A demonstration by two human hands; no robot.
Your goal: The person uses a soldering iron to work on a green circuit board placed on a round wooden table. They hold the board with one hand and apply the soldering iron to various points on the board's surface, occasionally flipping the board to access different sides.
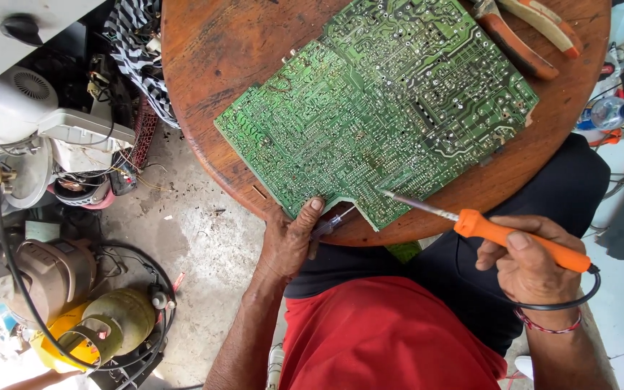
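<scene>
The green circuit board (380, 108) lies solder side up on the round wooden counter (211, 50). The left hand (290, 242) pinches its near edge along with a small tool; the right hand (532, 263), closed around an orange soldering iron (503, 235), sets the tip at the board's near edge. Soldering looks underway; finished joints cannot be told.

We see a large green printed circuit board (380, 108) lying flat, solder side up, angled across the round wooden surface (211, 50), one notched corner at the near edge. An orange-handled soldering iron (500, 235) touches its metal tip to that corner, with a black cord trailing from its handle.
</scene>
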